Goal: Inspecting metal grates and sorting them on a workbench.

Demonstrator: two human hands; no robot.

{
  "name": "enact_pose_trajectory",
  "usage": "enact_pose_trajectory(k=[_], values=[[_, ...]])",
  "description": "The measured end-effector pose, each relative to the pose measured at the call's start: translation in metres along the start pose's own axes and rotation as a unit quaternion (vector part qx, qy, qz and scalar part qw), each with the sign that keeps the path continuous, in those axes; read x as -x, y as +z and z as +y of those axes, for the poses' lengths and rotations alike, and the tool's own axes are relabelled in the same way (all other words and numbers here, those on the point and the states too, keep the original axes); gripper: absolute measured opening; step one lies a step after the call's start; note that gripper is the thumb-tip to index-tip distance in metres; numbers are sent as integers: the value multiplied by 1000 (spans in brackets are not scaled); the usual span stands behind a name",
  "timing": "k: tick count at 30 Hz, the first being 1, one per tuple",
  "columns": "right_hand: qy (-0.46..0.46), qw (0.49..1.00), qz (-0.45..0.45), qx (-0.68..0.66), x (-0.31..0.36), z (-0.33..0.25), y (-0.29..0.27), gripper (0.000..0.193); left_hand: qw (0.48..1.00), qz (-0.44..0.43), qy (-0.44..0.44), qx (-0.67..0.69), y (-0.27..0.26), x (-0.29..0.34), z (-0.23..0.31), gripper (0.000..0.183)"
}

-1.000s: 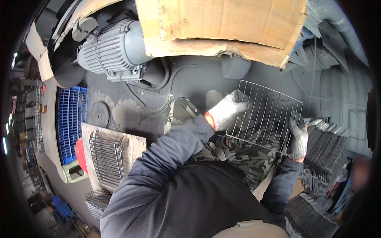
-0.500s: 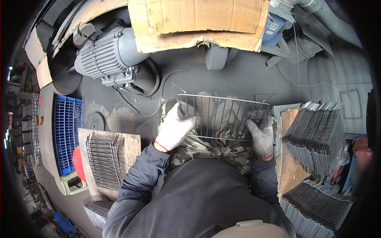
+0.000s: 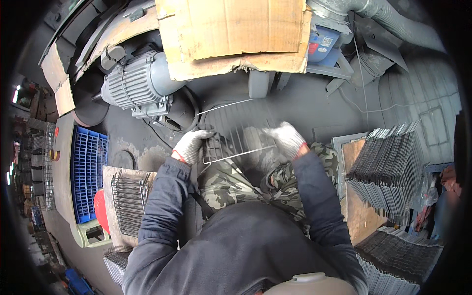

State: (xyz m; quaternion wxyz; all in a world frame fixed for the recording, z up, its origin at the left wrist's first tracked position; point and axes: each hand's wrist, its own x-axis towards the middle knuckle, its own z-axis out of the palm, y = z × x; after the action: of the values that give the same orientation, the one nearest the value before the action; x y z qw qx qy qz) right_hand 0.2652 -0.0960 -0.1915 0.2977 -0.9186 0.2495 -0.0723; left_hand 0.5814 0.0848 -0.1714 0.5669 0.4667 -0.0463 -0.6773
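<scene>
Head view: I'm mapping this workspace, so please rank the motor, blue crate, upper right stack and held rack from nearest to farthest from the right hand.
From the right hand:
1. Held rack: between the hands.
2. Upper right stack: to the right.
3. Motor: upper left.
4. Blue crate: far left.

A rectangular wire rack [image 3: 241, 154] of thin, silvery metal hangs between the left hand [image 3: 195, 144] and the right hand [image 3: 286, 139]. Its near and far edge wires run roughly parallel, both slanting upward to the right. Slender bars cross between them, partly blurred. The left fingers grip its left side; blur obscures the right fingers' hold at the opposite side.
</scene>
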Motion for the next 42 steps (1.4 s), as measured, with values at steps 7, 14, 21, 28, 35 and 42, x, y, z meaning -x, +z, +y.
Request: enact_pose_trajectory(k=[7,14,21,28,35,42], values=[[263,891,73,-362,25,-24,-75,28,996,-55,7,-72,40,-40,-7,17],[300,809,345,-370,166,-42,-151,29,954,-171,113,-220,191,-49,-61,34],[155,775,426,-440,199,-76,-79,28,914,-167,243,-277,164,-2,-78,30],[156,789,371,-464,179,-91,-17,27,917,-51,306,-250,108,34,-80,26],[173,814,325,-449,163,-90,-9,27,906,1,349,-241,91,50,-81,23],[135,779,329,-517,153,-90,-3,34,861,-15,438,-257,84,43,-78,22]])
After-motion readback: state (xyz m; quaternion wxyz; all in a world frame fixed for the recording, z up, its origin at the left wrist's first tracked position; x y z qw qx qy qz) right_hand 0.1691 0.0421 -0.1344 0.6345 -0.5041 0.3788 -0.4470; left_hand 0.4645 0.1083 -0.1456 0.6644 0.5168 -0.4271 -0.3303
